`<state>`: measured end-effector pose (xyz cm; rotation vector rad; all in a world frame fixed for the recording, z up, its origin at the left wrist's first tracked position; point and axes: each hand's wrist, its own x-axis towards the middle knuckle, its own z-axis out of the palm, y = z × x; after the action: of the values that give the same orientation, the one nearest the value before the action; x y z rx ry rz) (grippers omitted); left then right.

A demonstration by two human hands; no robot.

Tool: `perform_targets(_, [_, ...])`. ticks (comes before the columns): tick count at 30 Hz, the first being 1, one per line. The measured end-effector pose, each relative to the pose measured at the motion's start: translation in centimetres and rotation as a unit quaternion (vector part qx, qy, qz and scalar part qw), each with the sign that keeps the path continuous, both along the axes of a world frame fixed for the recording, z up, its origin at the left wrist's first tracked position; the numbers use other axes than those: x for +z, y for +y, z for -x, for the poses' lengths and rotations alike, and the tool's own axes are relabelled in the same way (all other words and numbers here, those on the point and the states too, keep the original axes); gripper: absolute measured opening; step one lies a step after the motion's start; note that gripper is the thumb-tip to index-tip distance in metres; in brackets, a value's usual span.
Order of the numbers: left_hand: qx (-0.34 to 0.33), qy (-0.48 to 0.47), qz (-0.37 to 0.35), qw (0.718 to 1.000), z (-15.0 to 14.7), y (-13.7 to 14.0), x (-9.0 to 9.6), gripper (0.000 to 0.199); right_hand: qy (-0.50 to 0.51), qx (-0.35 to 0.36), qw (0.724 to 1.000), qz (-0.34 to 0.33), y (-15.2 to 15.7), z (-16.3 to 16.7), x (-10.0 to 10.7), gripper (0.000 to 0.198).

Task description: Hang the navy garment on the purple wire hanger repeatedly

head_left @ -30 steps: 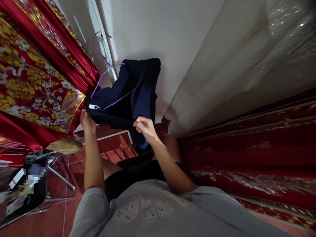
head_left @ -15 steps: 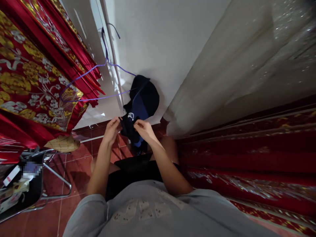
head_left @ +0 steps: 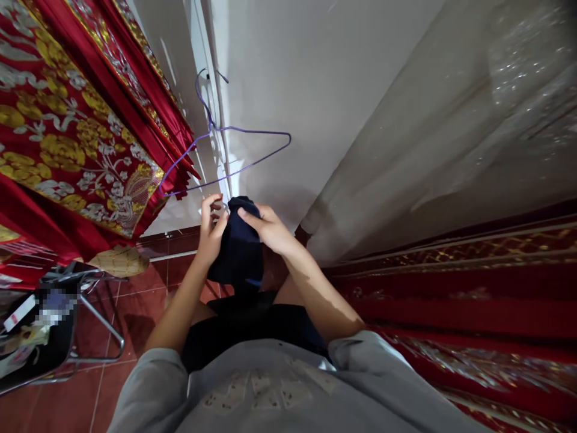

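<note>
A dark navy garment [head_left: 238, 252] hangs from my grasp in front of my knees, its top edge bunched and its exact kind hidden by the folds. My right hand [head_left: 267, 225] grips the upper right of the cloth, thumb on top. At the left edge of the cloth is my left hand [head_left: 213, 222], fingers curled and spread apart, the thumb close to the fabric. Just beyond both hands, a purple wire hanger [head_left: 252, 130] hangs with no garment on it.
Red embroidered garments [head_left: 67, 132] hang at the left. A black chair [head_left: 58, 349] with items on it stands at lower left on red floor tiles [head_left: 139, 300]. A pale sheer cover [head_left: 406, 120] and red fabric [head_left: 451, 300] line the right side, beside a white wall [head_left: 293, 72].
The dark garment has come off the purple hanger and is now lower, in my right hand. My left hand's fingers have opened from a pinch. The hanger has swung to the right.
</note>
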<state>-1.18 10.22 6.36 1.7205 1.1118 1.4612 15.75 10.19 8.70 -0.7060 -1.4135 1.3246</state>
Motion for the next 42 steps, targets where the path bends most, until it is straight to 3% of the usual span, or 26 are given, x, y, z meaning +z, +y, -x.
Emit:
perform_targets(2, [-0.102, 0.049, 0.083, 0.99, 1.3, 0.1, -1.9, 0.044, -0.035, 0.061, 0.997, -0.031, 0.8, -0.8, 1.7, 0.043])
perform_targets(4, [-0.206, 0.143, 0.168, 0.953, 2.7, -0.3, -3.8, 0.056, -0.113, 0.149, 0.979, -0.077, 1.7, -1.6, 3.3, 0.039])
perform_targets(7, [-0.253, 0.262, 0.217, 0.906, 5.5, -1.4, -5.8, 0.064, -0.23, 0.179, 0.948, -0.13, 3.5, -2.6, 4.9, 0.033])
perform_targets(10, [-0.183, 0.276, 0.226, 0.916, 8.5, -2.4, -6.1, 0.066, -0.256, 0.095, 0.954, -0.127, 6.0, -3.1, 4.8, 0.031])
perform_targets(13, [-0.102, 0.188, 0.244, 0.946, 10.5, -3.2, -4.7, 0.065, -0.246, -0.021, 0.959, -0.14, 9.3, -3.0, 2.8, 0.046])
perform_targets(15, [-0.1, 0.129, 0.249, 0.955, 11.0, -3.8, -3.1, 0.058, -0.262, -0.095, 0.946, -0.166, 11.5, -2.7, 0.8, 0.053])
perform_targets(17, [-0.14, 0.11, 0.253, 0.951, 10.9, -4.4, -1.8, 0.045, -0.292, -0.114, 0.932, -0.181, 13.3, -2.3, -1.5, 0.049])
perform_targets(20, [-0.207, 0.159, 0.265, 0.928, 10.8, -5.0, -0.7, 0.033, -0.306, -0.072, 0.931, -0.185, 14.3, -2.2, -4.0, 0.023])
perform_targets(22, [-0.201, 0.231, 0.268, 0.914, 11.3, -4.9, -0.9, 0.03, -0.288, -0.067, 0.936, -0.191, 13.9, -2.6, -4.7, 0.026])
perform_targets(26, [-0.024, 0.436, 0.279, 0.855, 13.2, -3.7, -1.3, 0.025, -0.282, -0.066, 0.934, -0.208, 11.6, -4.5, -3.8, 0.031])
perform_targets(28, [0.052, 0.478, 0.268, 0.835, 13.9, -2.6, -0.6, 0.025, -0.284, -0.06, 0.935, -0.203, 10.7, -5.3, -2.9, 0.032])
perform_targets(31, [0.115, 0.45, 0.168, 0.87, 14.1, -0.8, 1.5, 0.021, -0.291, -0.081, 0.938, -0.171, 10.0, -6.0, -1.5, 0.046])
perform_targets(34, [0.174, 0.364, 0.038, 0.914, 13.5, 1.2, 3.9, 0.017, -0.283, -0.091, 0.944, -0.141, 9.6, -6.0, -0.8, 0.059])
perform_targets(38, [0.17, 0.278, -0.011, 0.945, 12.1, 3.8, 5.4, 0.015, -0.259, -0.069, 0.953, -0.14, 8.7, -5.0, -0.8, 0.062])
perform_targets(42, [0.156, 0.267, -0.061, 0.949, 11.5, 6.3, 5.5, 0.012, -0.238, -0.071, 0.96, -0.128, 8.0, -4.4, -1.4, 0.059])
